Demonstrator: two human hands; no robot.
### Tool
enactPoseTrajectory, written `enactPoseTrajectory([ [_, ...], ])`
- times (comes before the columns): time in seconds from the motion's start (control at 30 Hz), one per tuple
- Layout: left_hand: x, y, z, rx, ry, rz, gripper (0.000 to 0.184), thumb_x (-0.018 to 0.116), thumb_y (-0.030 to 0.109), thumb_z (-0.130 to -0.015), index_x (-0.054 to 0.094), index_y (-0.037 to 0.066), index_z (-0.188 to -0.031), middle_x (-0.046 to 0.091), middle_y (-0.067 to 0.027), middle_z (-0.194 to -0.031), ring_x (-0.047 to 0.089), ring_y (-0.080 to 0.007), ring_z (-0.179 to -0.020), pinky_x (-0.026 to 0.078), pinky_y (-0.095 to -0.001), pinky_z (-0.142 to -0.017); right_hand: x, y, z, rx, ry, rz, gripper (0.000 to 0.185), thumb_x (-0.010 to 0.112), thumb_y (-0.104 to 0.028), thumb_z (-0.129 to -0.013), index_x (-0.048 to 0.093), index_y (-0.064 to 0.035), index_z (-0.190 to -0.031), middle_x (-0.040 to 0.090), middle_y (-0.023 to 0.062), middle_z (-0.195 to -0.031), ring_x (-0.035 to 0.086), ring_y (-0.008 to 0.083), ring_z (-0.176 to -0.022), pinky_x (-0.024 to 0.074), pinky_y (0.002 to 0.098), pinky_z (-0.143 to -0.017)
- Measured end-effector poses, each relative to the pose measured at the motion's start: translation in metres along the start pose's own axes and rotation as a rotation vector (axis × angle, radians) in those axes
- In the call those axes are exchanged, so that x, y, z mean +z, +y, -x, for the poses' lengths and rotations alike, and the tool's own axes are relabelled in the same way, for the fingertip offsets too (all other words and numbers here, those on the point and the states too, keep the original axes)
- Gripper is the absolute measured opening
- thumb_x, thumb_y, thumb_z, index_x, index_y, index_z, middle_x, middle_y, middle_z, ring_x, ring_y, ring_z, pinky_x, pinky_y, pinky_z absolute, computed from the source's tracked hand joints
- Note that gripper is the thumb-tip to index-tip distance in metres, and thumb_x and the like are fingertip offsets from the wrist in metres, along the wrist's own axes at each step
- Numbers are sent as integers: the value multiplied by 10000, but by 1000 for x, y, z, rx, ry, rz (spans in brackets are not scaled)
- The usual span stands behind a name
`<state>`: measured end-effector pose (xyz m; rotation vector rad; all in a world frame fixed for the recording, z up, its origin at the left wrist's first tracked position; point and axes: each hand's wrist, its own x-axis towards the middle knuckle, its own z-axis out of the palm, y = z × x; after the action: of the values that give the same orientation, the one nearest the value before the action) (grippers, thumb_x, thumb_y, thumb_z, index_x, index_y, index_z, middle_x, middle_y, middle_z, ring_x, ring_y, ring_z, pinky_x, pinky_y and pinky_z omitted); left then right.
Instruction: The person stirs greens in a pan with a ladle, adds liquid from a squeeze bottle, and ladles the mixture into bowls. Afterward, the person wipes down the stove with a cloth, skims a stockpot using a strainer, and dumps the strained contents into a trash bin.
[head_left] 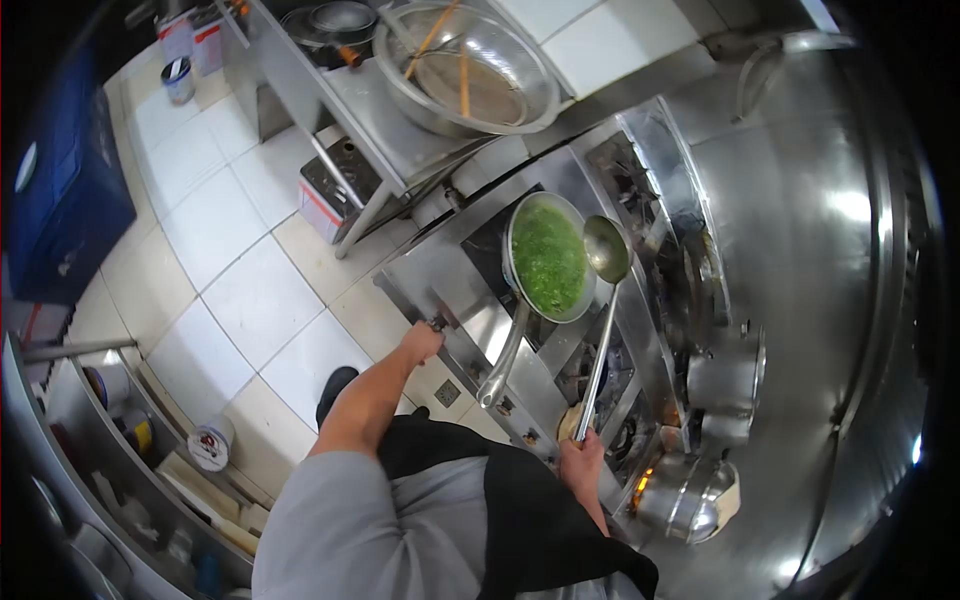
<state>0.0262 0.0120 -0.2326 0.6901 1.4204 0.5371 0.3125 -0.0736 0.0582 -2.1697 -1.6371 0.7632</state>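
The right hand (582,460) is clamped on a slim metal ladle (600,355) — its rounded bowl (608,249) beside the round frying pan (508,350) of bright-green, rough-textured food (548,258) on the steel stove (430,280). The left hand (422,343) curls at a knob (437,323) — its grip I cannot tell.

Glossy metal ladle (608,250) and pan handle (508,354)

The left hand (423,342) is positioned at a control knob (437,322) on the stove (422,288) front. The right hand (581,461) grips a ladle (604,345) by its handle; the bowl sits beside a pan (589,292) containing chopped green food (548,258). A flame (642,482) burns beside a metal pot (690,495).
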Motion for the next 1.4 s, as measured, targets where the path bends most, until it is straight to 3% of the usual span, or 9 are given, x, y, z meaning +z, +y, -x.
enactPoseTrajectory([
  [0.1,-1,11,41,-68,-309,341,452,560,330,-982,535,-66,-1196,657,-202,-1019,679,-300,-881,588,-458,-703,6,0,-2,9,7,-30,77,577,-26,-797,505,-54,-796,486,-2,-592,502,102,-450,399,282,-415],
  [0.2,-20,80,140,-138,-538,668,389,520,327,-1012,557,-11,-1203,659,-189,-1051,678,-307,-895,590,-457,-733,19,40,-17,-16,32,-47,77,578,-34,-790,504,-51,-795,497,7,-599,498,104,-453,409,285,-425],
  [0.27,-25,142,211,-82,-724,909,306,523,325,-1014,583,37,-1099,640,-111,-898,642,-235,-750,556,-355,-630,24,39,-11,-8,33,-68,85,585,-62,-776,502,-45,-769,518,35,-603,507,133,-476,426,320,-452],
  [0.37,6,133,151,-167,-872,919,246,520,311,-1020,547,81,-940,526,-19,-703,513,-148,-566,438,-282,-496,25,25,-6,-90,104,-26,110,598,-90,-756,509,-26,-750,521,74,-594,527,167,-509,433,352,-481],
  [0.4,16,150,163,-214,-757,848,260,527,284,-1019,467,122,-824,378,38,-597,340,-86,-458,287,-252,-413,29,33,-10,-31,58,2,196,599,-141,-751,531,34,-806,584,215,-697,598,326,-630,470,443,-612],
  [0.5,8,144,176,-194,-703,722,224,561,231,-1004,431,130,-854,359,44,-573,324,-83,-424,279,-261,-376,27,27,-11,-11,73,-69,218,599,-162,-759,542,37,-828,600,239,-730,606,370,-662,477,448,-631],
  [0.87,-16,161,161,-194,-735,557,241,499,249,-1029,471,128,-822,355,52,-572,330,-66,-417,280,-232,-365,-2,16,-29,79,-27,-169,194,574,-159,-770,543,18,-844,601,223,-749,608,389,-725,473,456,-680],
  [1.0,-15,172,182,-224,-532,600,224,498,286,-1027,490,122,-875,399,34,-617,338,-62,-441,270,-224,-372,-17,30,-70,-32,-11,44,215,557,-153,-772,559,23,-896,633,272,-839,614,461,-822,476,506,-734],
  [1.4,-31,161,184,-270,-605,596,233,510,326,-1022,469,140,-887,359,55,-615,267,-31,-436,197,-184,-358,-70,20,-170,-377,-155,282,194,574,-121,-757,564,19,-891,621,301,-841,609,483,-869,479,527,-753],
])
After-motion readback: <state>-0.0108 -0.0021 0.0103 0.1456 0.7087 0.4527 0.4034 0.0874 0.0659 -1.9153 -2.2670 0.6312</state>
